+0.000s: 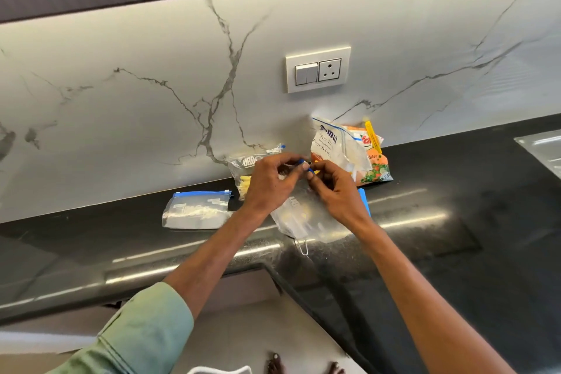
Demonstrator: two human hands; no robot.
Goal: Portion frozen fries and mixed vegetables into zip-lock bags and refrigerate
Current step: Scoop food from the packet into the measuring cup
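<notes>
A clear zip-lock bag [306,215] with a few pale yellow pieces inside hangs over the front edge of the black table [455,222], its blue-topped mouth lifted toward the wall. The left hand [270,182] and the right hand [334,188] meet at that mouth, both reaching forward from the near side with wrists bent down; the fingers [299,161] of each are closed in a pinch on the blue zip strip, thumb against forefinger, knuckles nearly touching. Just behind the left hand, against the marble wall, stands a second zip-lock bag [246,167] holding fries. To the left, near the back edge, an empty zip-lock bag [195,209] lies flat. Behind the right hand, a white French fries packet [334,146] leans on an orange mixed vegetables packet [376,167] closed with a yellow clip [372,135].
</notes>
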